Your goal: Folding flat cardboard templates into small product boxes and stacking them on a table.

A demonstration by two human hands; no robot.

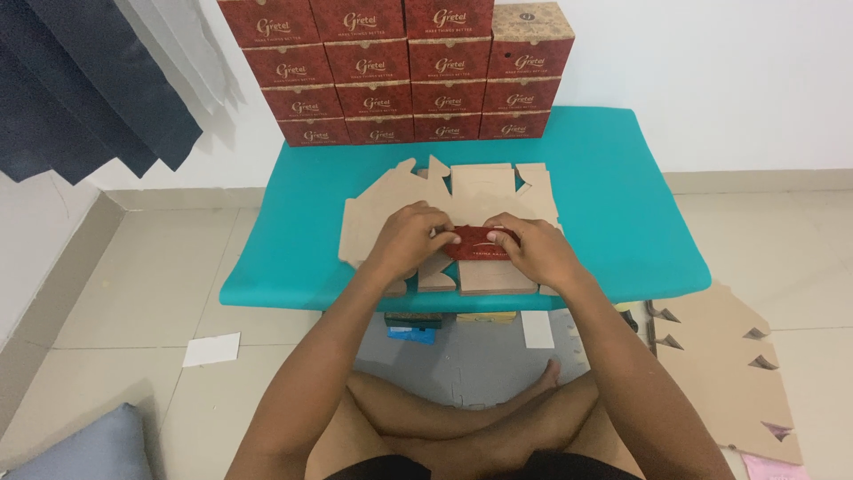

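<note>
A person sits cross-legged on the floor in front of a low table point(622, 222) with a blue-green top. Both hands are on a flat sheet of brown cardboard point(484, 191) that lies on the table. The cardboard is cut into flaps and tabs, and its plain brown side faces up.

The left hand point(404, 240) presses down on the cardboard, with its fingers curled over the left end of a red flap point(478, 244). The right hand point(533, 249) does the same at the right end of that flap. The two hands are close together, with only the red strip showing between them. The red flap is part of the same cardboard, folded over so its printed side shows. It lies near the front edge of the table, just in front of the person.

At the back of the table, against the white wall, stands a stack of red boxes point(400, 71). They are piled in four rows, side by side.

On the floor to the right lies a pile of more flat brown cardboard point(724, 373), well apart from the hands. A small white paper point(211, 349) lies on the floor tiles to the left. A grey-blue cushion point(84, 449) sits in the bottom left corner. Dark cloth point(80, 80) hangs at the top left.
</note>
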